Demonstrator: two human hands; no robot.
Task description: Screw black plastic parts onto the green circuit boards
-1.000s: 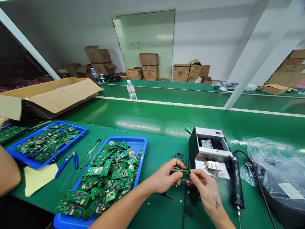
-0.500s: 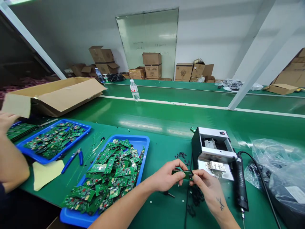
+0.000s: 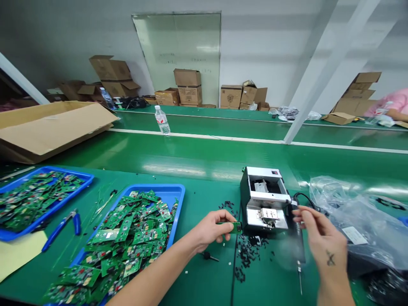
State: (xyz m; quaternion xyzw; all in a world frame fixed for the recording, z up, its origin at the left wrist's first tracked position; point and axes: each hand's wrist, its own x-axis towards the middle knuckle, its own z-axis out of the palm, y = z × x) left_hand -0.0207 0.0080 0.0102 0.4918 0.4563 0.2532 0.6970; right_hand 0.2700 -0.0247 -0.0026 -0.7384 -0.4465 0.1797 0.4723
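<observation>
My left hand is closed on a small green circuit board, with a dark part visible at its right end. The board is just in front of a silver and black benchtop machine. At the machine's right, my right hand has its fingers loosely curled and apart. Its fingertips overlap the upper body of a black electric screwdriver, whose bit points towards me; whether they touch it cannot be made out. Small black parts lie scattered before the machine.
A blue tray heaped with circuit boards stands left of my hands, and another blue tray is further left. Blue-handled cutters lie between them. Clear plastic bags sit at the right. A water bottle stands further back.
My right hand has let go of the board and moved right to the screwdriver. My left hand still holds the board. The view has turned right, bringing a person's pink sleeve in at the far right.
</observation>
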